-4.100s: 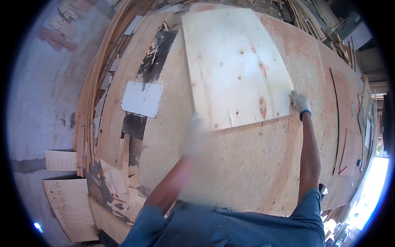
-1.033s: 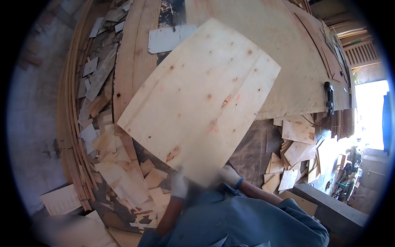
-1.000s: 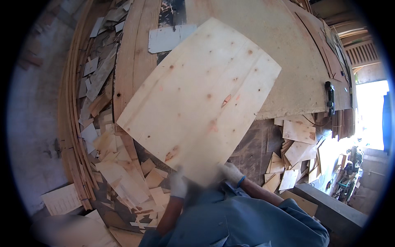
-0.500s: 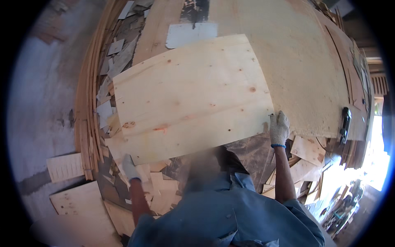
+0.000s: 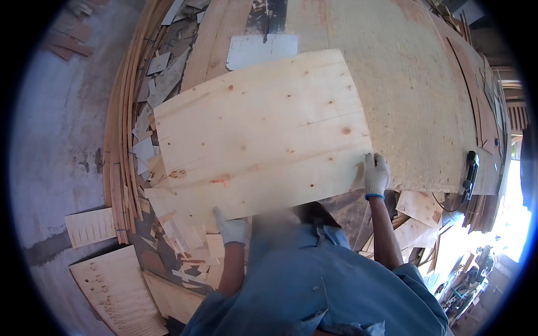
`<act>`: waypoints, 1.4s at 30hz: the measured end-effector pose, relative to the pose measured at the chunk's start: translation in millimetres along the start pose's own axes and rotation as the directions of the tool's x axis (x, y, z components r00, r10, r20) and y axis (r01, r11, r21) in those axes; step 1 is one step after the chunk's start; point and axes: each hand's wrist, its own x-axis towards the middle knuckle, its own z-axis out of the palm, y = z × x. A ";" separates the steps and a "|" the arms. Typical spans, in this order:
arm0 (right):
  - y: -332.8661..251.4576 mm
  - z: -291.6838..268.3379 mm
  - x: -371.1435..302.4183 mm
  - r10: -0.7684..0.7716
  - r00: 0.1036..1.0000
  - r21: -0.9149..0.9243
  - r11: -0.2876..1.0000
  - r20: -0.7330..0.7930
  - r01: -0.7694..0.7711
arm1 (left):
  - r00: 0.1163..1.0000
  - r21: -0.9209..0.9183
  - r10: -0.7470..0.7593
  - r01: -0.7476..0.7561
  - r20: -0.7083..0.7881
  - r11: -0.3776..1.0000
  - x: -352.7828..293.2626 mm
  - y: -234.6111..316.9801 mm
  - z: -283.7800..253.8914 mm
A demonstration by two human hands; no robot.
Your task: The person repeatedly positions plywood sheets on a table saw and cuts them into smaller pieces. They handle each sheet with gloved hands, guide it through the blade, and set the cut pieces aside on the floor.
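Note:
A pale plywood sheet (image 5: 263, 129) with scattered dark knots lies tilted over the large worktop, its near edge reaching toward my body. My right hand (image 5: 377, 175), in a white knitted glove with a blue cuff, grips the sheet at its near right corner. At the near edge, left of my body, my gloved left hand (image 5: 231, 228) has its thumb over the top face; its other fingers are hidden beneath. A white rectangular piece (image 5: 261, 50) lies flat just beyond the far edge of the sheet.
The wide wooden worktop (image 5: 414, 106) stretches away to the right, with a black tool (image 5: 471, 172) and its cord at the near right edge. Long wood strips (image 5: 116, 140) and scrap pieces (image 5: 159, 63) line the left side. Boards (image 5: 120, 291) lie at lower left.
My left hand has shifted right along the near edge, from the sheet's left corner toward my body. My right hand stays at its corner, and the sheet has barely moved.

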 end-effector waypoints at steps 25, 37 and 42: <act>-172.7 114.2 -78.1 -0.154 0.966 0.117 0.984 0.209 0.132 | 0.978 0.310 0.144 -0.186 0.153 0.932 197.8 283.4 43.2; -218.8 106.9 -82.9 0.108 0.954 0.242 0.953 0.281 -0.180 | 0.981 0.373 0.124 -0.171 0.148 0.912 216.9 302.7 85.6; -214.8 109.5 -83.0 0.148 0.939 0.198 0.956 0.311 -0.216 | 0.981 0.377 0.134 -0.178 0.138 0.909 218.3 295.7 71.6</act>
